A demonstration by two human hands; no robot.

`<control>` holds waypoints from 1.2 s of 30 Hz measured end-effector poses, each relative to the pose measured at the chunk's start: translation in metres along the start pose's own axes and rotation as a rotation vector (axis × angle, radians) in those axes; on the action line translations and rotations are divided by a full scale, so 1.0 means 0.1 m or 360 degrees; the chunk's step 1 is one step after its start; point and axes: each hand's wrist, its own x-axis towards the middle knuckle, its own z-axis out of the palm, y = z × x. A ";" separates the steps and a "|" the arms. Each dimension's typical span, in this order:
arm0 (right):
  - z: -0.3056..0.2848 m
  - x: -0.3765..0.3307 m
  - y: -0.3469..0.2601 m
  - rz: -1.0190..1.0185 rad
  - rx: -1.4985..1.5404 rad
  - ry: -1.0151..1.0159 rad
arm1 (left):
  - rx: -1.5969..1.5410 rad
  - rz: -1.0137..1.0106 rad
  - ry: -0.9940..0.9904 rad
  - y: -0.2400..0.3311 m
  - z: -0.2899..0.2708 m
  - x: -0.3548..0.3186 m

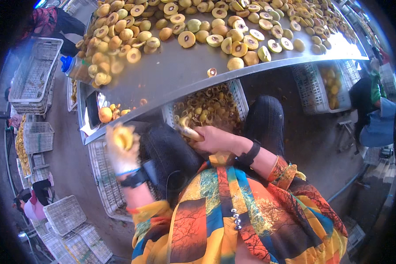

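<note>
My left hand [121, 152], in a pale glove and blurred, holds a cut yellow fruit half [123, 137] just below the edge of the metal table [171, 75]. My right hand [213, 140] is bare and closed on a small curved metal tool [185, 130], over my lap. Right behind it, under the table, stands a white crate [240, 97] full of yellow pits and peelings [207, 108]. Many halved and whole yellow-brown fruits [215, 31] lie piled on the tabletop.
White plastic crates [35, 72] are stacked at the left and lower left [66, 215]. Another crate with fruit [325, 86] stands under the table's right end. A person in dark clothes [369, 99] sits at the right, another person [53, 22] at the upper left.
</note>
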 end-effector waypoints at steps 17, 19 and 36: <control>-0.20 -0.11 0.40 -0.0130 -0.0667 0.0614 | 0.2505 0.1754 -0.0667 -0.29 2.57 1.60; -0.25 -0.11 0.49 -0.0145 -0.0620 0.0743 | 0.2628 0.1644 -0.0858 -0.56 2.86 1.81; -0.65 0.19 -0.14 -0.0431 0.0271 0.1122 | 0.0910 0.0179 -0.1180 -0.37 1.52 0.03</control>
